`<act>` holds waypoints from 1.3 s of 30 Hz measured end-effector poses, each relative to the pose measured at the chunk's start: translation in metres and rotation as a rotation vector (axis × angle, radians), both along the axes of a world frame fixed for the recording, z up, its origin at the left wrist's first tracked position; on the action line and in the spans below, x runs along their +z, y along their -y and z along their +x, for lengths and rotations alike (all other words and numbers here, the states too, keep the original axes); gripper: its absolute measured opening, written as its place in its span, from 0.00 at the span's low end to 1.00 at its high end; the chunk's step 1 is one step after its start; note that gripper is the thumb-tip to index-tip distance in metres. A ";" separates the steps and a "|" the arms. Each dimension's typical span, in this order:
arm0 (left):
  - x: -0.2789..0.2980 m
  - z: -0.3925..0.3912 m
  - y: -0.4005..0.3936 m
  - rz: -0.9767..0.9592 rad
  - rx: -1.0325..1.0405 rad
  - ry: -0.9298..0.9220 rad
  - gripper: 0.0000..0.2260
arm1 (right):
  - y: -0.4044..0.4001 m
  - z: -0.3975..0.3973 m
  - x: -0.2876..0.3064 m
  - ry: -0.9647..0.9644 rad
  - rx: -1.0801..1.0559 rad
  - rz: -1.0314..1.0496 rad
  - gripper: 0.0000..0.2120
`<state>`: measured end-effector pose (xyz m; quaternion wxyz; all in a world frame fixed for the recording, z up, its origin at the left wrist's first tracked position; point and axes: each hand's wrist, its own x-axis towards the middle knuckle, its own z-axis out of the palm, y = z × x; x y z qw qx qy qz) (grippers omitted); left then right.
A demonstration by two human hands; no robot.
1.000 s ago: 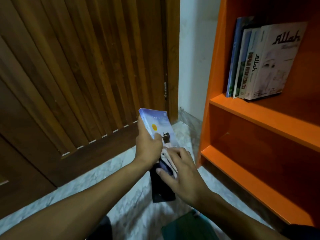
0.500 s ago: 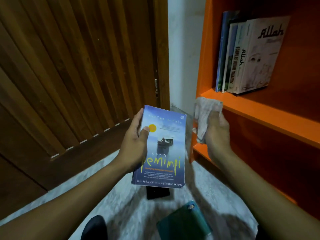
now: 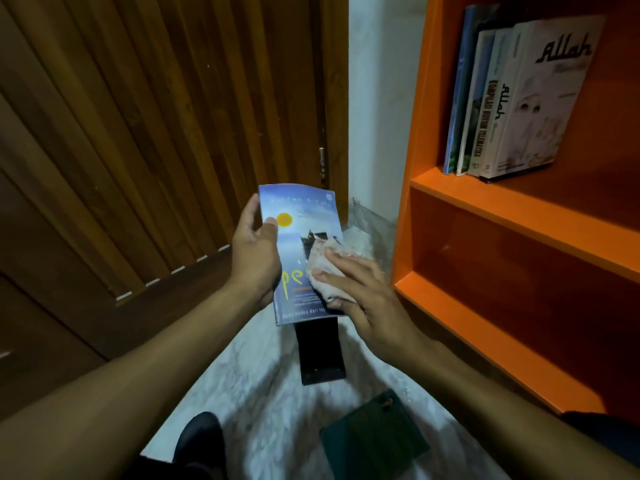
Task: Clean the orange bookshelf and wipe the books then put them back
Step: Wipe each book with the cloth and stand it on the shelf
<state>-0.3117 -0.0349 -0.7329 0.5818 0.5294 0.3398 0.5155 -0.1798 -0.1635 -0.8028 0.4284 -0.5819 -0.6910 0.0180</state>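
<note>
Your left hand (image 3: 254, 252) grips the blue book (image 3: 299, 244) by its left edge, thumb on the cover, holding it above the marble floor (image 3: 263, 379) beside the orange bookshelf (image 3: 519, 216). Your right hand (image 3: 367, 299) presses a pale cloth (image 3: 323, 266) flat against the cover's lower right, fingers extended over it.

One head-worn wide-angle camera looks forward and down from close above the hands, taking in the marble floor (image 3: 263, 382), wooden door (image 3: 145, 133) and orange bookshelf (image 3: 512, 216).
</note>
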 end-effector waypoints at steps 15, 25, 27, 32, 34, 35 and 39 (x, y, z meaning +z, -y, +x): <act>-0.009 -0.036 -0.022 0.070 -0.048 -0.211 0.20 | 0.002 0.000 0.030 -1.071 -0.186 -0.053 0.16; -0.018 -0.005 0.030 0.241 -0.344 -0.313 0.20 | -0.042 -0.004 0.029 -0.249 -0.229 0.042 0.25; -0.016 -0.003 0.027 0.151 -0.344 -0.263 0.19 | -0.042 -0.011 0.022 -0.199 -0.261 -0.017 0.25; -0.007 -0.003 0.016 -0.193 -0.233 -0.047 0.16 | -0.032 -0.028 0.008 -0.130 -0.203 -0.044 0.21; -0.007 -0.003 0.007 -0.231 -0.154 -0.001 0.17 | -0.026 -0.036 0.000 -0.063 -0.127 -0.019 0.22; -0.007 -0.004 0.002 -0.218 -0.106 -0.006 0.17 | -0.022 -0.039 -0.003 -0.026 -0.086 -0.006 0.25; -0.005 -0.010 -0.018 -0.130 0.065 -0.048 0.17 | -0.011 -0.050 -0.014 0.039 0.055 0.019 0.25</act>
